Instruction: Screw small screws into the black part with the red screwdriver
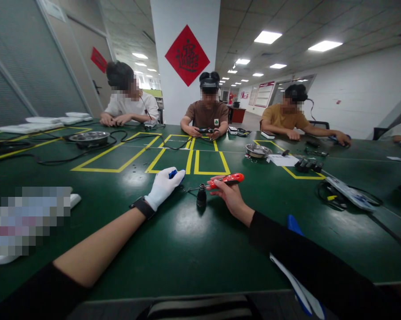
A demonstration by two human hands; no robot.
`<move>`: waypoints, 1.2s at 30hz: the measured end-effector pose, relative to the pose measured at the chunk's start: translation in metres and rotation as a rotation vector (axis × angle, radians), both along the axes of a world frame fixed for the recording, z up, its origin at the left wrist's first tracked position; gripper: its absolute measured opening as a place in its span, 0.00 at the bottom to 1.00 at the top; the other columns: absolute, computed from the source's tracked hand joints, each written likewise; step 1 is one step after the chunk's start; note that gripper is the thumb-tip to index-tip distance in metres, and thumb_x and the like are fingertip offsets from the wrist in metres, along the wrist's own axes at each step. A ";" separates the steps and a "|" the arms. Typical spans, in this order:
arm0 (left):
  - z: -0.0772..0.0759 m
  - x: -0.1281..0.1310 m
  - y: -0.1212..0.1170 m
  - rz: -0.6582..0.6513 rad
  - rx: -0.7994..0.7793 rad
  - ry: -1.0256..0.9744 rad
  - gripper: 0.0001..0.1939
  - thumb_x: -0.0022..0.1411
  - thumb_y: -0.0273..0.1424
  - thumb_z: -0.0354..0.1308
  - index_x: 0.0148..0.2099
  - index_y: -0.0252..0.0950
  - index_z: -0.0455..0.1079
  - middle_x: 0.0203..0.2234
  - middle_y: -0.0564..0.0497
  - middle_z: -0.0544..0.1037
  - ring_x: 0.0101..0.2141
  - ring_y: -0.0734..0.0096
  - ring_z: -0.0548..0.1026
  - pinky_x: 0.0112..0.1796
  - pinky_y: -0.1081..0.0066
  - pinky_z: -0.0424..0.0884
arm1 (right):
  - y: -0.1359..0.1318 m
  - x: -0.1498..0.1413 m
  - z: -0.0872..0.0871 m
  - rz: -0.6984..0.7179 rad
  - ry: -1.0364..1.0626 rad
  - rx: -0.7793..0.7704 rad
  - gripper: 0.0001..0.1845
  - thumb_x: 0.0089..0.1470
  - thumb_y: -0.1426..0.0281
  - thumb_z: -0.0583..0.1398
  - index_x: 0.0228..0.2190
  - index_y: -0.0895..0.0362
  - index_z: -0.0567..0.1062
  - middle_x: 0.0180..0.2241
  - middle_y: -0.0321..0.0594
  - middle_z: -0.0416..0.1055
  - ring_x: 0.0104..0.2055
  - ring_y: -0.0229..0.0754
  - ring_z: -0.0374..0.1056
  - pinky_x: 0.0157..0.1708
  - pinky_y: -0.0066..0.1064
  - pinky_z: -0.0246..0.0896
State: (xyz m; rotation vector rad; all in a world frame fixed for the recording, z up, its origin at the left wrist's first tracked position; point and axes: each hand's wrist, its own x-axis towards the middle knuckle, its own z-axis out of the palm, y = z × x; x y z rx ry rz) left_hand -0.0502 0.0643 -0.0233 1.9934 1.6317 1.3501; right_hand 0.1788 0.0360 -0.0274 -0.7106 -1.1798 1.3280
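My left hand, in a white glove with a blue palm side, rests over the table with its fingers curled closed. Small dark bits show by its fingertips; what it grips is hidden. Bare and closed, my right hand grips a screwdriver with a red and black handle. The screwdriver's thin shaft points left, toward the gloved fingers. Between the hands a black tapered part, like a drill chuck, stands upright on the green table. The shaft passes at its top; whether they touch I cannot tell.
A blue and white glove lies by my right forearm. Metal bowls, cables and several black parts lie farther off. Yellow tape marks rectangles. Three people sit across the table, and a fourth shows partly at right.
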 end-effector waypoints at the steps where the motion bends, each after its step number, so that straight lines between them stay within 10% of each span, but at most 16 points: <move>1: 0.001 0.000 -0.001 -0.007 -0.003 0.009 0.21 0.60 0.47 0.51 0.23 0.36 0.62 0.16 0.56 0.65 0.22 0.73 0.63 0.25 0.74 0.56 | 0.000 0.000 0.000 -0.001 0.000 0.004 0.11 0.48 0.66 0.64 0.33 0.59 0.75 0.33 0.42 0.77 0.32 0.42 0.75 0.30 0.30 0.70; 10: 0.004 0.001 0.002 -0.092 -0.018 -0.091 0.17 0.60 0.43 0.51 0.39 0.34 0.71 0.29 0.50 0.76 0.31 0.68 0.72 0.34 0.70 0.67 | 0.001 0.001 0.002 -0.085 0.125 -0.059 0.09 0.47 0.68 0.64 0.31 0.61 0.75 0.30 0.44 0.77 0.29 0.41 0.74 0.28 0.29 0.69; 15: 0.025 0.006 -0.020 -0.340 -0.149 -0.180 0.30 0.59 0.42 0.54 0.61 0.34 0.59 0.37 0.47 0.76 0.32 0.68 0.74 0.35 0.68 0.70 | 0.001 0.004 0.005 -0.120 0.203 -0.103 0.08 0.47 0.69 0.63 0.30 0.61 0.74 0.29 0.44 0.77 0.28 0.40 0.74 0.27 0.27 0.69; 23: 0.022 -0.005 -0.022 -0.431 -0.245 0.178 0.29 0.50 0.45 0.63 0.53 0.38 0.70 0.31 0.52 0.77 0.29 0.67 0.73 0.33 0.68 0.70 | 0.001 0.007 0.007 -0.112 0.255 -0.106 0.08 0.48 0.68 0.62 0.30 0.61 0.75 0.29 0.43 0.77 0.29 0.39 0.73 0.27 0.27 0.68; 36: 0.017 0.002 -0.023 -0.470 -0.125 0.166 0.16 0.57 0.39 0.56 0.44 0.37 0.75 0.39 0.47 0.79 0.41 0.60 0.75 0.46 0.65 0.69 | -0.001 0.007 0.005 -0.084 0.238 -0.070 0.08 0.49 0.67 0.61 0.31 0.59 0.74 0.31 0.41 0.76 0.30 0.39 0.73 0.29 0.28 0.67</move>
